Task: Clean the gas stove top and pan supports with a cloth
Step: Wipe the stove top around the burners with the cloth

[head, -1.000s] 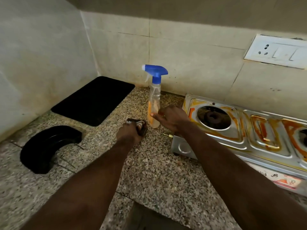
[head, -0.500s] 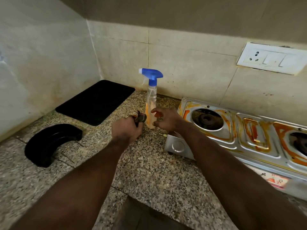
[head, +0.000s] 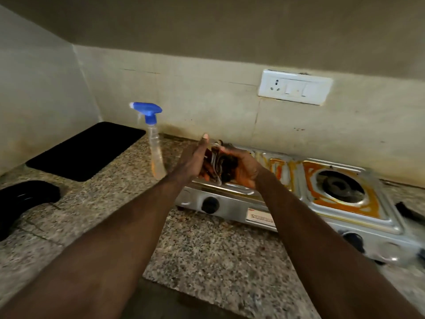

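Observation:
A steel two-burner gas stove streaked with orange stains stands on the granite counter. Its right burner is bare, with no pan support on it; my hands hide the left burner. A dark, bunched cloth with pale stripes is held between both hands just above the stove's left end. My left hand presses it from the left with the thumb pointing up. My right hand cups it from the right.
A spray bottle with a blue trigger stands just left of my hands. A black mat lies in the corner, a black curved object at the left edge. A switch plate is on the wall. Something dark lies right of the stove.
Both hands rose from the counter beside the bottle and moved right over the stove's left end, the cloth now held between them. The view swung right, showing more of the stove.

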